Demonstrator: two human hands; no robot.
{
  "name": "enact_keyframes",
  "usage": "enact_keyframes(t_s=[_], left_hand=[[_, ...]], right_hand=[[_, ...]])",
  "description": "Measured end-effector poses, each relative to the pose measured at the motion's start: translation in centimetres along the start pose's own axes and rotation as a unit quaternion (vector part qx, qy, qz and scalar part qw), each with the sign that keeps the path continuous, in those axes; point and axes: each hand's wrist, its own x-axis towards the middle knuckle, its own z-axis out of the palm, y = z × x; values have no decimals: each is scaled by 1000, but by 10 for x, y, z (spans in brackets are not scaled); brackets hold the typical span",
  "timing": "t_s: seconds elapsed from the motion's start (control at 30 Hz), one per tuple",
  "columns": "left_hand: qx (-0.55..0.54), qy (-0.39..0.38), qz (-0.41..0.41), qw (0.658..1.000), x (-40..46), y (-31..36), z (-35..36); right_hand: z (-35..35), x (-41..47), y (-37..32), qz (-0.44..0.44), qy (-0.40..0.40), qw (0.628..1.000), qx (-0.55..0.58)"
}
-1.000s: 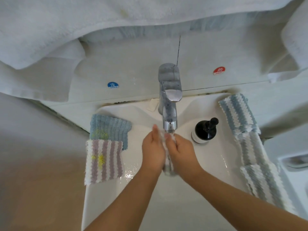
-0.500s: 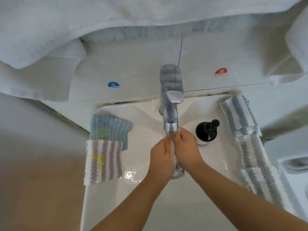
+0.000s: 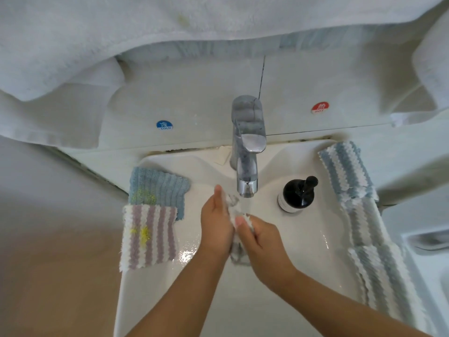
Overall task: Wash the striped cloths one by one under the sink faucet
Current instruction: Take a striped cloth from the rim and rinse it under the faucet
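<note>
A wet striped cloth (image 3: 237, 249) is squeezed between my palms over the white sink (image 3: 301, 254), just below the chrome faucet (image 3: 246, 152). My left hand (image 3: 216, 224) presses it from the left with fingers straight, its tips beside the spout. My right hand (image 3: 260, 237) curls around the cloth from the right, lower down. Most of the cloth is hidden between the hands. On the left rim lie a purple-striped cloth (image 3: 148, 235) with yellow stains and a blue cloth (image 3: 158, 188). Several blue-striped cloths (image 3: 359, 210) lie along the right rim.
A black pump bottle (image 3: 297, 194) stands on the sink right of the faucet. White towels (image 3: 97, 40) hang overhead. Cold and hot stickers mark the back wall (image 3: 194, 98). Water drops glisten on the basin left of my hands.
My left hand has slid up toward the spout while my right hand has slid down, rubbing the cloth between them.
</note>
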Motion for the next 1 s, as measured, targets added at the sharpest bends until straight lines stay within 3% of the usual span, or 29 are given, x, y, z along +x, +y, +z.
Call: enact_keyframes(t_s=[0.13, 0.23, 0.4, 0.5, 0.6, 0.8, 0.9, 1.0], left_hand=[[-41, -53, -52, 996, 7, 3, -16], [-104, -127, -100, 981, 12, 9, -32], [-59, -217, -100, 969, 19, 9, -54], [-5, -246, -71, 967, 23, 9, -61], [75, -260, -37, 962, 23, 12, -61], [174, -265, -19, 948, 22, 17, -56], [54, -248, -134, 958, 20, 7, -52], [-157, -255, -285, 910, 14, -6, -54]], right_hand=[[-9, 5, 0, 120, 109, 980, 113], [-20, 10, 9, 160, 122, 971, 126], [-31, 14, 17, 158, 60, 973, 159], [-41, 19, 7, 123, 12, 986, 111], [-41, 29, -5, 112, -57, 992, 28], [-32, 44, -15, 133, -118, 984, -1], [-28, 45, -14, 146, -93, 983, 59], [-27, 46, -11, 153, -42, 980, 120]])
